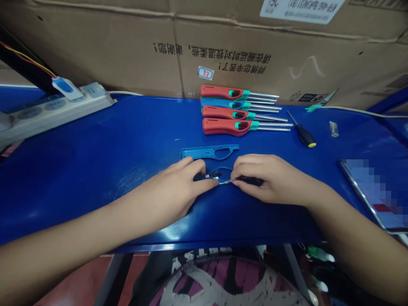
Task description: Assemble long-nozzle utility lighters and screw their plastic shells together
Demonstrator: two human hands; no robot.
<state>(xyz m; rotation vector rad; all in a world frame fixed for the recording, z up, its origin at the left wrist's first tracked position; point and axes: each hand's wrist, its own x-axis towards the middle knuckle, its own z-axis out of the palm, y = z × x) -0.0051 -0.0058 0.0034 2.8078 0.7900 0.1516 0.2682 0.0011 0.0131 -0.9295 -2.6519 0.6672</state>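
Note:
An open half of a blue lighter casing [225, 169] lies on the blue table between my hands, with a small black part [214, 175] inside it. My left hand [178, 182] is closed around the casing's left end, its thumb pressing along the near edge. Fingers of my right hand [261, 176] pinch at the right side, where a thin pale wire [225, 182] runs between the two thumbs. What lies under the right fingers is partly hidden. Just beyond my hands rests the other blue casing half [204, 152], hollow side up.
Several red and blue lighters [226, 126] lie stacked in a row at the back. To their right are a black screwdriver [305, 135] and a small clear piece [333, 128]. A phone [376, 195] lies far right, a power strip [57, 108] at left. A cardboard box [127, 55] stands behind.

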